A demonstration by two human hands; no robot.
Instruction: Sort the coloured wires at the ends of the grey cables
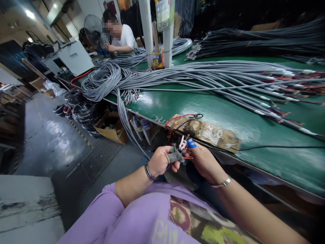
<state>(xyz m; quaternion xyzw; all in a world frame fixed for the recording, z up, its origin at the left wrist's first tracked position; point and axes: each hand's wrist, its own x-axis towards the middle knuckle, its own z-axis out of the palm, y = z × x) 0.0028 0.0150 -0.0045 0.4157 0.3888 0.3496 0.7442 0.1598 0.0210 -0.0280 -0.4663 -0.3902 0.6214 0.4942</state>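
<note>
My left hand point(159, 161) is closed around the end of a grey cable point(175, 157) whose coloured wires fan out at the tip. My right hand point(203, 159), with a blue fingertip cover point(191, 143), pinches those thin wires point(186, 157) and a small pink clip-like piece point(182, 143) right beside the left hand. Both hands hover just below the front edge of the green table point(228, 118). A taped brown block point(210, 133) with red and black leads lies on the table edge just above the hands.
Long bundles of grey cables point(203, 78) with stripped coloured ends cover the table; a coil point(101, 81) hangs over its left end. Another person point(122, 37) sits at the far end. White posts point(147, 30), a cardboard box point(111, 127) and black coils stand on the floor at left.
</note>
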